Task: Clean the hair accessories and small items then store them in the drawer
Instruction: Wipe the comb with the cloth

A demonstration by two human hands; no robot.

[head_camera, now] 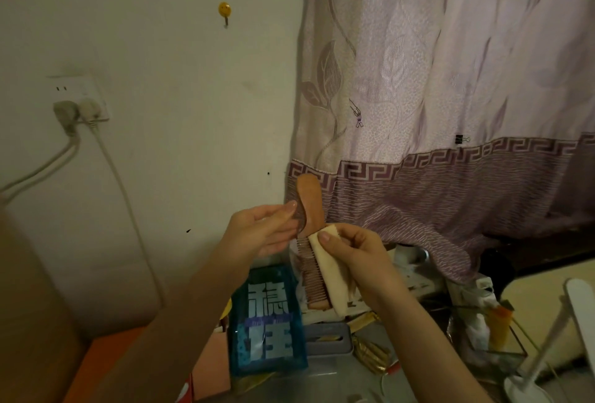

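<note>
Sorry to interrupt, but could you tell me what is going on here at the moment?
A person is cleaning a pinkish wooden comb held up in front of the curtain. The left hand pinches the comb's handle end, while the right hand presses a folded cream cloth along its spine, beside the teeth. The cluttered desk below holds a blue packet and a grey tin. No drawer is in view.

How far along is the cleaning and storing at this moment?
Nothing looks stored; no drawer is in view. In hand: the left hand holds the pink comb upright while the right hand presses a folded cloth along it. Left: finish wiping, then store it.
</note>
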